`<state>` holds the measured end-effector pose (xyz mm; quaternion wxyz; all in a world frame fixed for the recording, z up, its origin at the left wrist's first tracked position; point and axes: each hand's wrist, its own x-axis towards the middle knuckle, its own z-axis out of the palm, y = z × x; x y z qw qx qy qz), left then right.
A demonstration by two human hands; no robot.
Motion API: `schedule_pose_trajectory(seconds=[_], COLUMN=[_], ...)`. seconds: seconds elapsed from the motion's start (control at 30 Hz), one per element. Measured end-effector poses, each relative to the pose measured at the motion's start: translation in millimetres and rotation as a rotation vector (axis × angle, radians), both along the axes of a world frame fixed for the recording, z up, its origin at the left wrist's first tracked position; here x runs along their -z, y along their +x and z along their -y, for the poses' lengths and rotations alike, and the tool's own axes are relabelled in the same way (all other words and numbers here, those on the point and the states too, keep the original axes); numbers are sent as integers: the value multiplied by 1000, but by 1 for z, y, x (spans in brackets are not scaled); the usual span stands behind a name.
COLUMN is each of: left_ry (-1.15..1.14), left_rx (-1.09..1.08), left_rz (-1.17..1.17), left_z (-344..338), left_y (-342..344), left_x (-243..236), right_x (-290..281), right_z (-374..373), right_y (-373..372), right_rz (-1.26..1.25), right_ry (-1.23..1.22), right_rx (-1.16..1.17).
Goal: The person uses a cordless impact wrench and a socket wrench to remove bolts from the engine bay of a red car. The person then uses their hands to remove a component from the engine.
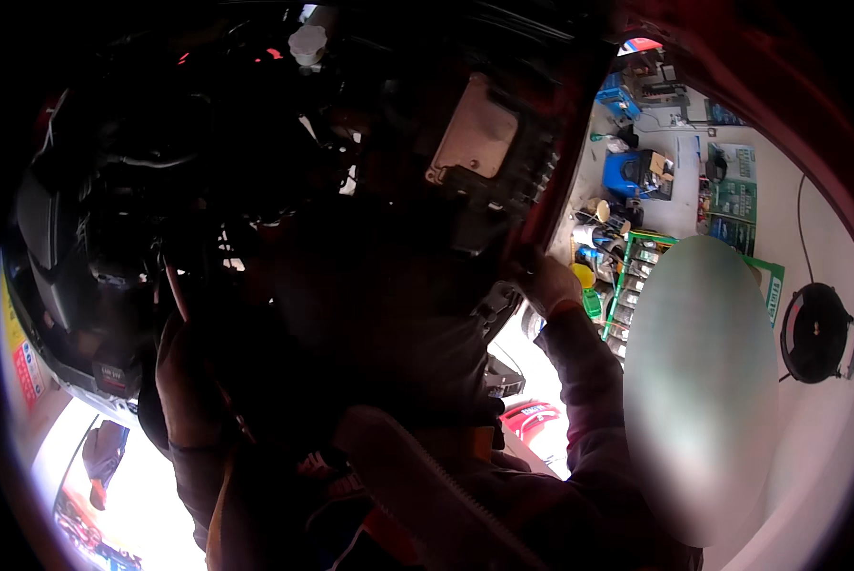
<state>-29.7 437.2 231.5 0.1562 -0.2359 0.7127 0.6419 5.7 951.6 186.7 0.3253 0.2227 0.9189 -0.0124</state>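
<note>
I lean over a dark engine bay. My left hand is low at the left, deep in shadow, and looks closed. From its top a slender pinkish thing points up into the dark engine parts; whether it is a tool or a finger I cannot make out. At the bay's right side, my right hand is closed at the edge of the dark red car body, fingers bent over it. A flat metal-cased module lies up and left of that hand. A pale round cap shows at the top.
Beyond the car on the right stand a green-framed rack of small items, a blue case and a round black reel against a white wall. A large blurred oval covers part of that side. Another person shows at lower left.
</note>
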Motion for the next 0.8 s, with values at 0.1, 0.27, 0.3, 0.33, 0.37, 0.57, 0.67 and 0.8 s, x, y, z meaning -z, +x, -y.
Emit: schedule_pose_trajectory(seconds=[0.1, 0.27, 0.3, 0.33, 0.37, 0.57, 0.67, 0.8], left_ry=[-470, 114, 106, -63, -195, -348, -389, -628], left_rx=[292, 263, 354, 409, 457, 490, 511, 440], left_rz=[-499, -403, -492, -595, -690, -723, -716, -692], left_z=[0, -53, -64, -67, -73, -64, -58, -55], left_y=[-5, -25, -38, -43, -45, -38, -37, -22], left_x=[2, -32, -42, -49, -47, -68, -71, -62], right_x=[28, -88, -125, -151, -159, -197, -187, -166], right_z=[-25, -14, 28, 62, 85, 192, 203, 233], right_y=[26, -34, -61, -84, -98, -160, -166, -157], right_rz=[-326, -743, -770, -722, -641, -294, -250, -263], right_ry=[-150, -1233, -1233, -1306, -1343, -1309, -1371, -1269], right_rx=[104, 706, 549, 366, 246, -429, -383, -223])
